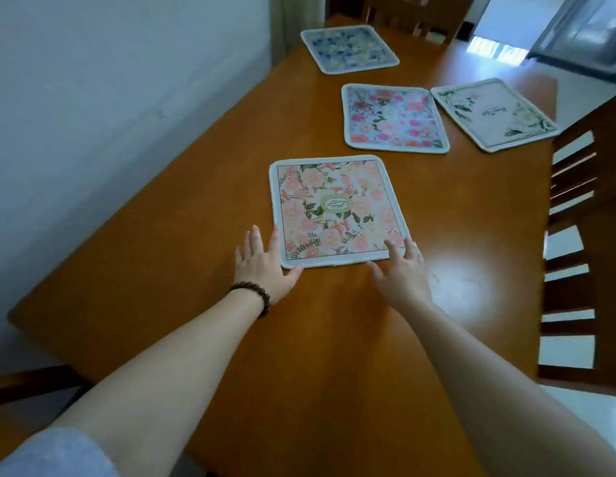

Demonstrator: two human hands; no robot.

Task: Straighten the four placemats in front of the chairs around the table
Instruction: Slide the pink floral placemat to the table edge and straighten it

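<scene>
Head view of a wooden table [203, 208] bearing four placemats. The peach floral placemat [337, 211] lies at frame centre, its near edge roughly square to the viewer. The left hand [265, 266], fingers spread flat, touches the mat's lower-left corner; the right hand [404, 270], also splayed, rests on its lower-right corner — neither grips anything. Above, the pink floral placemat [394, 118] sits just beside the tilted white placemat [494, 113], which nears the table's right edge. The blue placemat [349, 48] lies skewed at upper centre. Bare tabletop extends left and below — chairs [575, 256] stand at right.
</scene>
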